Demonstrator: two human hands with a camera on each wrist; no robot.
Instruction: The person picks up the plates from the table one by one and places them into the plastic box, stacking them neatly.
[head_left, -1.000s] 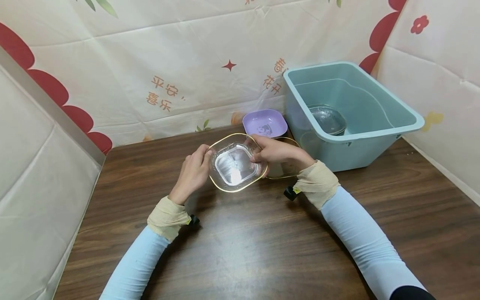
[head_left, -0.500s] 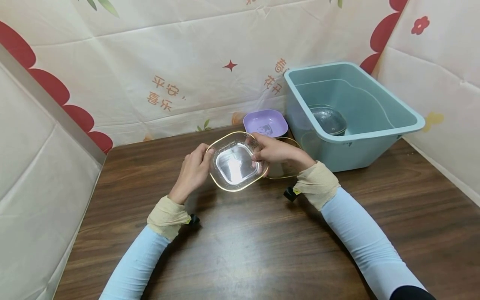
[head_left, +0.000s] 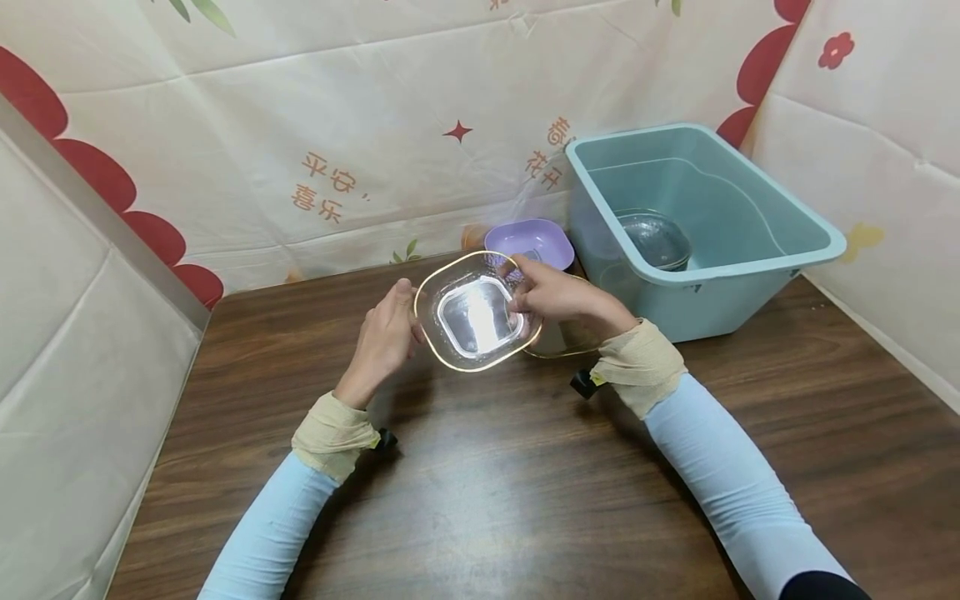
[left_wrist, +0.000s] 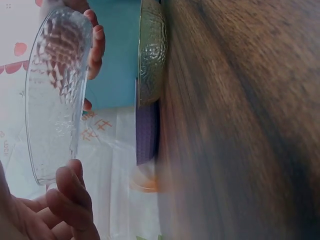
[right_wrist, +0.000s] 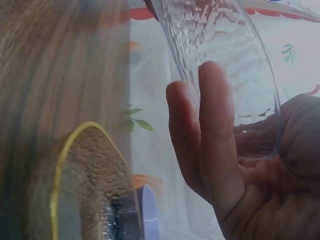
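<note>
A clear, dimpled square bowl with a gold rim (head_left: 478, 312) is held up above the table, tilted in the head view. My right hand (head_left: 557, 292) grips its right side, thumb inside the rim; in the right wrist view fingers (right_wrist: 216, 110) lie along the dimpled outer wall. At the left end my left hand (head_left: 384, 333) has curled fingers against the bowl, its thumb upright right beside the rim. The left wrist view has these left fingertips (left_wrist: 70, 180) at the bowl's lower end. Behind my right hand, a second gold-rimmed clear bowl (right_wrist: 95, 165) stands on the table, partly hidden.
A purple square dish (head_left: 551, 242) sits at the table's back edge beside a large blue-green tub (head_left: 705, 283). Inside the tub lies a clear container (head_left: 656, 240). A printed cloth (head_left: 375, 108) hangs behind the brown wooden table (head_left: 465, 500).
The held bowl has risen slightly and shifted right, tilting with my right hand. My left thumb has come off the rim's inner side and now stands beside it.
</note>
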